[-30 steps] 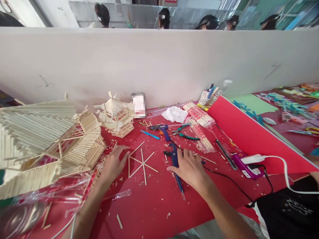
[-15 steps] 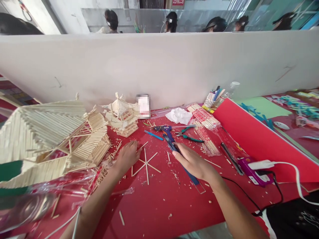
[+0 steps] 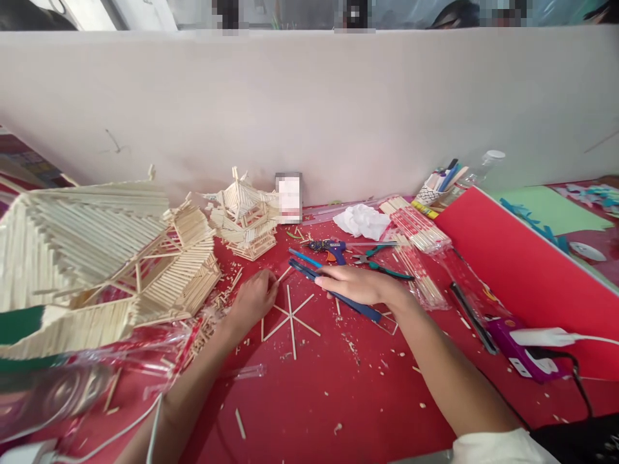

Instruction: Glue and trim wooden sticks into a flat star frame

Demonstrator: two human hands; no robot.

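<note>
My left hand (image 3: pixel 254 299) is closed, with a thin wooden stick (image 3: pixel 285 274) poking out from its fingertips. My right hand (image 3: pixel 360 283) grips a long blue hand tool (image 3: pixel 360 308), which looks like a cutter and has a wire loop at its rear end. The tool's front end lies close to the tip of the held stick. Below the hands, several thin sticks form a six-armed star (image 3: pixel 291 315) on the red tabletop (image 3: pixel 300 406). One more stick stands along the star's left side, partly below my left hand.
Stick-built model houses, one large (image 3: pixel 91 238) and one small (image 3: pixel 249 222), stand left and behind. A blue pen (image 3: pixel 305 258), glue gun (image 3: pixel 333 250), green-handled pliers (image 3: pixel 382 265), crumpled tissue (image 3: pixel 362 222) and bagged sticks (image 3: pixel 418 225) lie behind my right hand. A purple power strip (image 3: pixel 525 351) sits right.
My right hand has moved left with the blue tool, bringing its front end near the stick in my left hand. The camera view has shifted slightly.
</note>
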